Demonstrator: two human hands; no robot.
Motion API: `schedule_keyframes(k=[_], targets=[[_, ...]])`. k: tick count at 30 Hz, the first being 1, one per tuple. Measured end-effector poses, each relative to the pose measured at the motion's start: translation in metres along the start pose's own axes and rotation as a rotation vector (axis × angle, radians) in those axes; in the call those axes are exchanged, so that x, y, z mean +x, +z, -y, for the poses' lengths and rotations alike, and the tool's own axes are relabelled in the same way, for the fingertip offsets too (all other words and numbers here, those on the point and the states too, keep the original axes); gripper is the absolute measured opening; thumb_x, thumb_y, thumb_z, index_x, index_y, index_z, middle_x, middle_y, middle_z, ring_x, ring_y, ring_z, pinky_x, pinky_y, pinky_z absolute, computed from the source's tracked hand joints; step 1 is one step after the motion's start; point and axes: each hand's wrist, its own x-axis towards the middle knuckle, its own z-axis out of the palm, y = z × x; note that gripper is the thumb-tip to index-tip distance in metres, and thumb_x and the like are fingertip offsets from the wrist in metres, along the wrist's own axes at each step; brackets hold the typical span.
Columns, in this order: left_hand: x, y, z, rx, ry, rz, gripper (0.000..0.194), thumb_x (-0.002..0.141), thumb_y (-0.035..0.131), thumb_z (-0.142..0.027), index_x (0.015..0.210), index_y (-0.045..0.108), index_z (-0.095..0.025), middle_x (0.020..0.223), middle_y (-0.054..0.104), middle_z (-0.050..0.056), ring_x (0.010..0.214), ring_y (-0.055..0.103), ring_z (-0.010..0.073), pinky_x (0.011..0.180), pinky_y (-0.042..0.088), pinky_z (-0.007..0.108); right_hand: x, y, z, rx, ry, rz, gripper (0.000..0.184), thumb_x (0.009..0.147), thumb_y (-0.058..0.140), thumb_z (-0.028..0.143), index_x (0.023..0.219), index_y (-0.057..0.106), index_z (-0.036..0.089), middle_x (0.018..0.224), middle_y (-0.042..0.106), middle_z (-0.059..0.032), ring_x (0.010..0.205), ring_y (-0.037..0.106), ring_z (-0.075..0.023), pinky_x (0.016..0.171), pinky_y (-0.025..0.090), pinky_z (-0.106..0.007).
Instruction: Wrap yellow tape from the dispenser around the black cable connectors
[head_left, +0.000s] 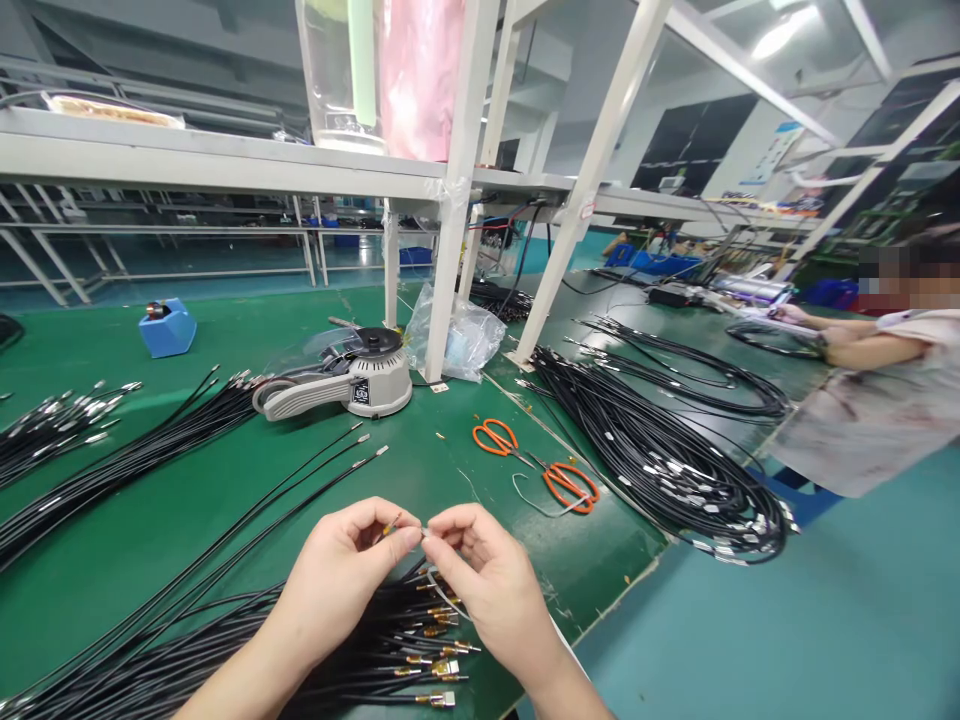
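My left hand [337, 570] is closed in a pinch, and a small orange-and-metal cable end [391, 524] pokes out between its fingers. Thumb and forefinger of my right hand [491, 575] pinch right beside it, the fingertips of both hands almost touching. A thin grey strand [448, 597] hangs below the right fingers; what exactly sits between the fingertips is too small to make out. Under both hands lies a thick bundle of black cables [247, 650] with gold and silver connectors [442, 667] at their right ends.
Two orange-handled scissors [495, 437] lie beyond my hands, near a curved grey strand [551, 512]. A round grey tape dispenser [379, 390] stands behind. Coiled black cables [637, 450] lie right, more cables [150, 450] left. A co-worker's arm [862, 340] shows at right.
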Motion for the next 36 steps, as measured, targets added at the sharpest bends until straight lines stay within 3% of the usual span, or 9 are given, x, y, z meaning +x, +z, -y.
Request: schedule_keyframes(k=[2,4,9,17,22,25,28,36], targets=[[0.0,0.0,-0.001,-0.026,-0.006,0.027,0.02,0.072,0.064,-0.037,0.073,0.066,-0.018,0.069,0.061,-0.001,0.066,0.049,0.0133,0.064,0.039,0.024,0.001,0.0,0.002,0.154,0.127,0.061,0.033,0.074,0.07,0.027,0.105,0.06,0.02,0.081,0.062,0.0,0.072,0.06,-0.0135,0.068,0.05,-0.027],[0.0,-0.001,-0.002,-0.055,0.0,0.055,0.02,0.073,0.064,-0.037,0.072,0.065,-0.017,0.066,0.058,-0.001,0.063,0.047,0.0125,0.061,0.038,0.023,0.002,0.0,0.005,0.217,0.195,0.149,0.042,0.072,0.071,0.03,0.111,0.06,0.02,0.082,0.062,-0.0003,0.067,0.059,-0.012,0.065,0.051,-0.027],[-0.002,-0.001,-0.004,-0.033,0.02,0.032,0.023,0.073,0.064,-0.039,0.072,0.066,-0.016,0.062,0.053,-0.003,0.058,0.041,0.0106,0.056,0.034,0.022,0.002,-0.002,0.013,0.094,0.139,0.092,0.016,0.074,0.068,0.032,0.078,0.073,0.017,0.071,0.06,0.0009,0.056,0.053,-0.0096,0.053,0.046,-0.022],[-0.002,0.002,-0.003,-0.096,-0.071,0.028,0.028,0.071,0.066,-0.044,0.071,0.066,-0.016,0.056,0.049,-0.006,0.047,0.03,0.0062,0.045,0.025,0.02,-0.002,-0.002,0.01,0.056,0.191,-0.005,0.012,0.073,0.069,0.029,0.071,0.069,0.016,0.056,0.059,0.0034,0.053,0.053,-0.0109,0.054,0.044,-0.022],[0.0,-0.003,0.001,-0.21,-0.032,-0.023,0.038,0.073,0.066,-0.037,0.105,0.064,-0.017,0.082,0.06,0.002,0.061,0.046,0.0096,0.052,0.035,0.02,-0.004,-0.004,0.008,0.033,0.193,-0.097,0.02,0.076,0.067,0.035,0.071,0.066,0.016,0.054,0.055,0.0036,0.053,0.052,-0.0114,0.054,0.042,-0.023],[0.0,-0.007,0.004,-0.212,-0.002,0.017,0.03,0.078,0.06,-0.036,0.1,0.067,-0.016,0.087,0.06,0.004,0.06,0.045,0.009,0.056,0.038,0.023,-0.009,-0.001,0.006,0.082,0.164,-0.151,0.023,0.075,0.067,0.038,0.069,0.063,0.016,0.068,0.061,0.0,0.056,0.052,-0.0112,0.055,0.043,-0.024],[-0.002,-0.008,0.006,-0.122,0.063,-0.002,0.024,0.078,0.06,-0.034,0.092,0.071,-0.019,0.078,0.057,0.0,0.06,0.045,0.0094,0.062,0.041,0.025,-0.014,0.008,0.007,0.117,0.138,-0.161,0.023,0.074,0.068,0.038,0.067,0.064,0.016,0.09,0.065,-0.006,0.066,0.057,-0.0141,0.061,0.047,-0.025],[-0.003,-0.005,0.007,-0.197,-0.031,-0.019,0.032,0.066,0.068,-0.03,0.097,0.069,-0.019,0.073,0.062,0.0,0.066,0.055,0.0132,0.063,0.046,0.026,-0.023,0.027,0.006,0.17,0.13,-0.178,0.02,0.077,0.066,0.038,0.07,0.064,0.018,0.092,0.066,-0.0077,0.08,0.061,-0.0202,0.072,0.05,-0.03]])
